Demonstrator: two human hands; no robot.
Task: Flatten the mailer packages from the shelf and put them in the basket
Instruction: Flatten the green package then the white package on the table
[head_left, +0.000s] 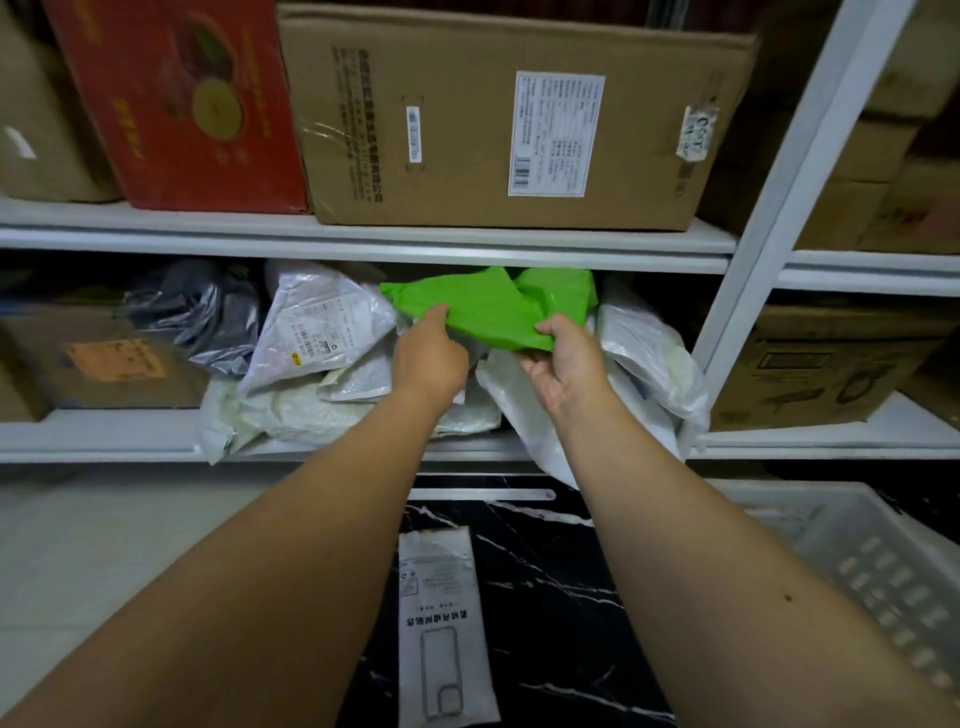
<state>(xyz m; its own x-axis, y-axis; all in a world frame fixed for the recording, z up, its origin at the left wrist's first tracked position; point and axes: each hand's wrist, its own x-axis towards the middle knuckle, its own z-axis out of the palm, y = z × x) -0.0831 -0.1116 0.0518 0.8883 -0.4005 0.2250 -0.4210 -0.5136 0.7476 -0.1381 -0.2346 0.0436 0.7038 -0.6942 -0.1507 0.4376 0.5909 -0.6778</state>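
Note:
A crumpled bright green mailer (493, 306) lies on top of a heap of white and grey mailers (322, 332) on the middle shelf (104, 436). My left hand (428, 353) pinches the green mailer's lower left edge. My right hand (563, 358) grips its lower right corner, thumb on top and fingers underneath. One white mailer (524, 415) hangs over the shelf's front edge below my right hand. The translucent white basket (857, 561) sits low at the right, partly cut off by the frame.
Cardboard boxes (493, 119) and a red box (182, 104) fill the upper shelf. Brown boxes (826, 364) stand to the right and left of the heap. A flat white phone-case package (444, 623) lies on the black marble surface (545, 597) below. A white shelf post (769, 208) rises at the right.

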